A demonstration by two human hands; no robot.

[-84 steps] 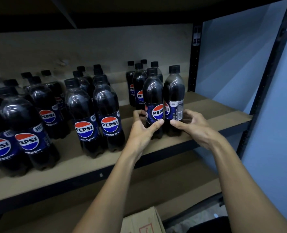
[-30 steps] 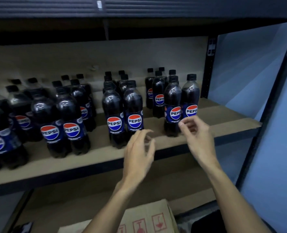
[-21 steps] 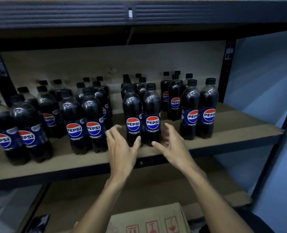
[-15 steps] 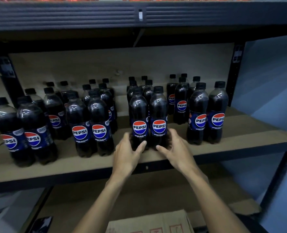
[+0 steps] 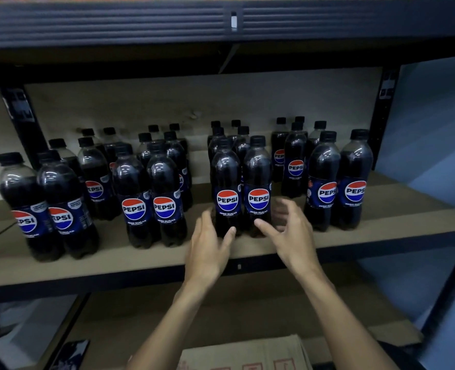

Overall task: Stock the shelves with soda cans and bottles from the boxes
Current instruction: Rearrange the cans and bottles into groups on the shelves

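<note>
Several dark Pepsi Zero Sugar bottles stand in paired rows on the brown shelf board (image 5: 261, 252). The middle front pair, a left bottle (image 5: 226, 188) and a right bottle (image 5: 258, 182), stands upright with labels facing me. My left hand (image 5: 209, 249) is just left of and below that pair, fingers loosely spread, thumb tip at the left bottle's base. My right hand (image 5: 291, 236) is blurred, fingers spread to the right of the right bottle, thumb in front of its base. Neither hand grips a bottle.
More bottle pairs stand at the far left (image 5: 58, 206), left of centre (image 5: 151, 201) and right (image 5: 338, 182). A black metal upright (image 5: 381, 124) bounds the shelf on the right. A cardboard box (image 5: 247, 353) sits below on the lower shelf (image 5: 146, 316).
Half a second ago both hands clasped the bases of the middle front pair. Now the fingers have spread and the hands have drawn back slightly. The bottles stay upright in place.
</note>
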